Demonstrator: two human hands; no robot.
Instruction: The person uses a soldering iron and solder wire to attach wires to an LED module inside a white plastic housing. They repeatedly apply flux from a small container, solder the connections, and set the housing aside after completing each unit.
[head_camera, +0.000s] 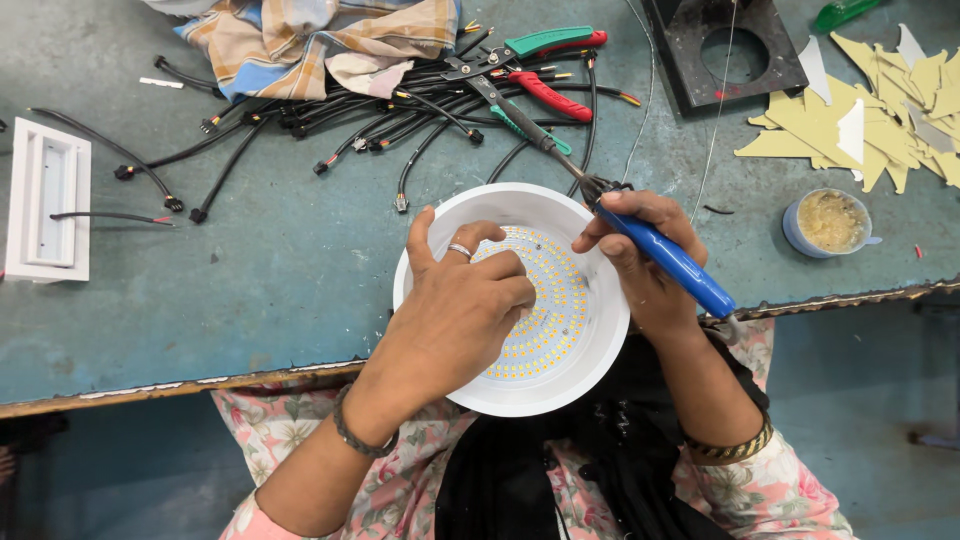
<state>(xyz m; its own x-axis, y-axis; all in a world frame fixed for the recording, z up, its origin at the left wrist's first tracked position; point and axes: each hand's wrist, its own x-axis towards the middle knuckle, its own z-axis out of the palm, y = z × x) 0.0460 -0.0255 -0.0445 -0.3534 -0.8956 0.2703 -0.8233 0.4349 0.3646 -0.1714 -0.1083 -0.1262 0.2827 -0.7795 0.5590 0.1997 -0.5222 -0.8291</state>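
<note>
Worn teal workbench (250, 300), chipped front edge; teal floor (870, 400) below.

The left hand (462, 300) covers the near-left part of the LED board (545, 310), so the diodes under its fingers (500, 268) cannot be seen. The iron (672, 260) passes behind the right hand (640, 255); its tip, just beyond those fingers, is too small and dark to tell whether it touches the lamp (560, 385). The cloth (310, 40) well beyond the fingers is cut off by the top edge, as is the black plate (690, 50). The white fixture (45, 200) far left of the fingers runs to the left edge.
</note>
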